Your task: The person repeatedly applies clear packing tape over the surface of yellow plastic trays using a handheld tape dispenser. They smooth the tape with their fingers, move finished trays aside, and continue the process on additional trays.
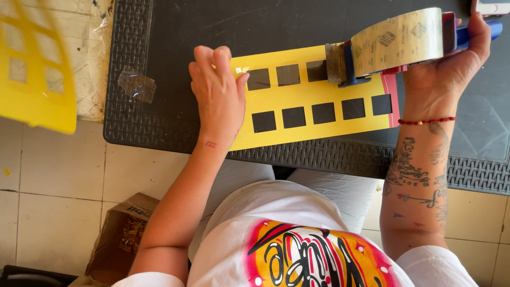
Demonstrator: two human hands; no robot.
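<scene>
A yellow card strip (308,95) with two rows of square cut-outs lies on a dark plastic table (223,26). My left hand (218,95) presses flat on the strip's left end, fingers together over clear tape. My right hand (451,69) grips a red and blue tape dispenser (396,45) loaded with a roll of clear tape. The dispenser's front edge rests on the strip's upper right part. A red string bracelet circles my right wrist.
A crumpled scrap of clear tape (136,85) lies on the table's left part. Another yellow cut-out sheet (34,64) sits at the upper left. An open cardboard box (119,234) stands on the tiled floor by my left arm.
</scene>
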